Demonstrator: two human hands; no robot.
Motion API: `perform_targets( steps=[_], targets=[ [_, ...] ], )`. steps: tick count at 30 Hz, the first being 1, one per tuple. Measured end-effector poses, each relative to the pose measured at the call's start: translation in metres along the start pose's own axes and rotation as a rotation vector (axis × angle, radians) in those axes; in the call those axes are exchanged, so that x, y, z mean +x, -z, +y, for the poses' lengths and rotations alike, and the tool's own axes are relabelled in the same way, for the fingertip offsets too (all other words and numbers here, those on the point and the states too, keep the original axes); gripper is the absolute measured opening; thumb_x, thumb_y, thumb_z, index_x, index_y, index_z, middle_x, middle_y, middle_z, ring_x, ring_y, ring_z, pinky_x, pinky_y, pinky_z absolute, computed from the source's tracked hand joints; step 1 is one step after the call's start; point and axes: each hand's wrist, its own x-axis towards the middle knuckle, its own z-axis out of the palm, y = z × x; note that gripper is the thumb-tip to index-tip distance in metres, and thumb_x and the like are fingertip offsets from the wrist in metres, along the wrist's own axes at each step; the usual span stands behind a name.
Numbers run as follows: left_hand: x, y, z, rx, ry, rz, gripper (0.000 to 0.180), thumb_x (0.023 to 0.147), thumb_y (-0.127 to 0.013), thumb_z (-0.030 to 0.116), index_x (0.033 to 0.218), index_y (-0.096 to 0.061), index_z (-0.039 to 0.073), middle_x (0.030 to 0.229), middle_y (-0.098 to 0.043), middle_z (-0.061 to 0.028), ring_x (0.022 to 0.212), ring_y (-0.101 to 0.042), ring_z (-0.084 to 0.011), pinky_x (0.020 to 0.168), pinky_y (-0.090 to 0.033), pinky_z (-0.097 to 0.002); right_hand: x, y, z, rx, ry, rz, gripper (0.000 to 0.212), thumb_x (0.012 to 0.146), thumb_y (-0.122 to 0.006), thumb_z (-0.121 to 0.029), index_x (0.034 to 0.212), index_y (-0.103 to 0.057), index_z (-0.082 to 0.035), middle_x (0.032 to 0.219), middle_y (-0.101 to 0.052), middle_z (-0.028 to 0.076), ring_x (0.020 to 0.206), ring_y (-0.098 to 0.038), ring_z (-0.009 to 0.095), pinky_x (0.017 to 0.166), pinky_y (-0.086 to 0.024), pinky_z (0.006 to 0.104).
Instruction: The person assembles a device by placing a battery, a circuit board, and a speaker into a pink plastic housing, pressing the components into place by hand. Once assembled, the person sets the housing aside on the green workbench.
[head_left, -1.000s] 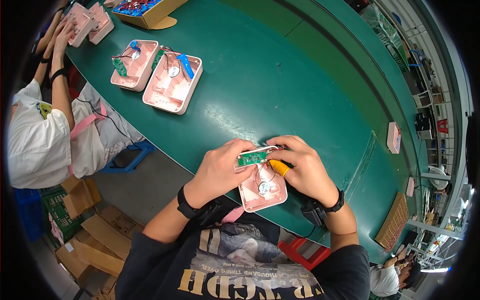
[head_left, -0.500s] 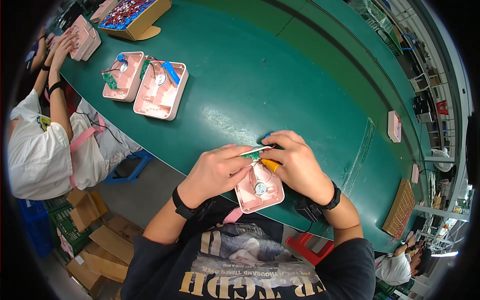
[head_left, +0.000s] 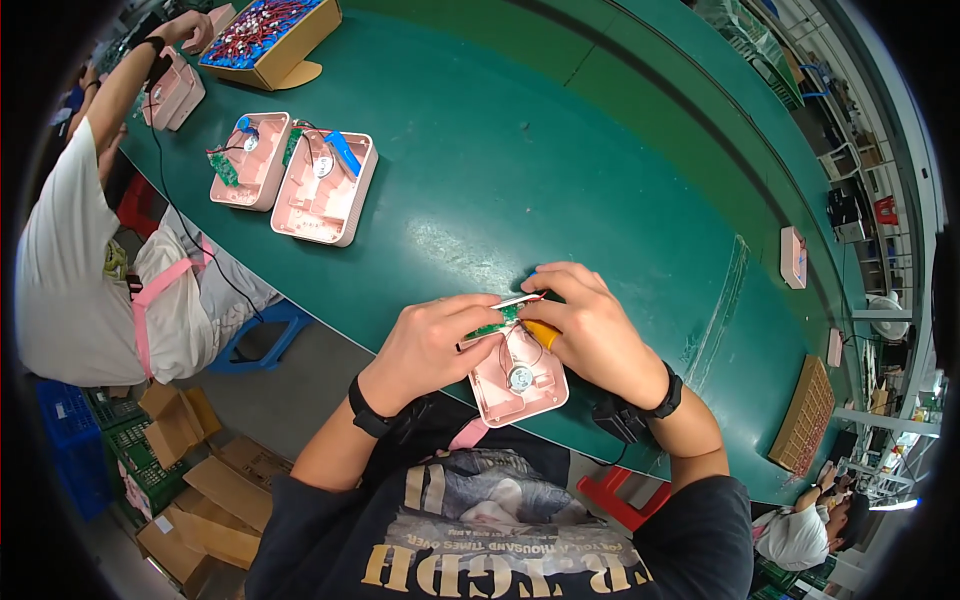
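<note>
A pink plastic housing [head_left: 497, 395] lies at the table's near edge, a round silver speaker [head_left: 520, 378] with thin wires inside it. At its far end my left hand [head_left: 437, 340] pinches a green circuit board [head_left: 508, 314]. My right hand [head_left: 600, 322] is curled over the housing's far right corner, its fingers closed around a smooth yellow-orange piece [head_left: 541, 333] whose kind I cannot make out. A thin white strip [head_left: 512, 301] and a red wire run between both hands' fingertips. Something blue [head_left: 533, 281] shows partly beneath my right fingers.
Two open pink housings [head_left: 322, 218] with boards, speakers and blue cells sit at the left. Behind them stands a cardboard box [head_left: 283, 72] of blue cells with red wires. A co-worker's arm [head_left: 125, 88] reaches at far left. A compartmented tray [head_left: 803, 415] is at right.
My left hand has shifted slightly, and more of the circuit board shows. My right hand stays nearly still. At left, the co-worker's arm has reached farther across the table.
</note>
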Motion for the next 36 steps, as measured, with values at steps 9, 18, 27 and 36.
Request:
perform_targets(
  steps=[9,18,27,36],
  targets=[
    [-0.002,0.001,0.000,-0.084,0.170,-0.045,0.037,0.087,-0.086,0.011,0.118,-0.067,0.004,0.109,-0.080,-0.0120,0.087,-0.080,-0.0294,0.073,-0.063,-0.0364,0.001,0.001,0.000,0.121,-0.012,-0.030,0.018,0.080,-0.082,-0.002,0.098,-0.081,-0.001,0.120,-0.072,0.012,0.125,-0.065,0.034,0.104,-0.054,0.0450],
    [-0.002,-0.001,-0.001,-0.052,0.063,-0.012,0.026,0.086,-0.085,0.010,0.108,-0.072,0.003,0.111,-0.080,-0.0121,0.086,-0.080,-0.0273,0.073,-0.063,-0.0350,-0.003,-0.004,-0.002,0.042,-0.034,-0.004,0.018,0.079,-0.083,-0.004,0.097,-0.081,-0.002,0.118,-0.073,0.010,0.125,-0.065,0.034,0.102,-0.054,0.0456],
    [-0.001,0.002,0.002,0.158,-0.069,-0.027,0.011,0.085,-0.085,0.009,0.095,-0.082,0.005,0.116,-0.080,-0.0107,0.089,-0.079,-0.0260,0.075,-0.064,-0.0358,-0.004,-0.002,-0.008,-0.074,-0.030,-0.015,0.020,0.077,-0.082,-0.003,0.097,-0.082,-0.004,0.120,-0.072,0.009,0.127,-0.062,0.033,0.105,-0.050,0.0458],
    [0.000,0.004,0.003,0.161,-0.058,-0.033,0.012,0.086,-0.083,0.008,0.097,-0.082,0.004,0.113,-0.079,-0.0108,0.089,-0.078,-0.0276,0.076,-0.064,-0.0366,-0.003,-0.007,-0.006,-0.095,-0.034,-0.025,0.025,0.074,-0.079,0.000,0.099,-0.082,-0.004,0.118,-0.073,0.009,0.126,-0.063,0.032,0.105,-0.050,0.0448]
  ],
)
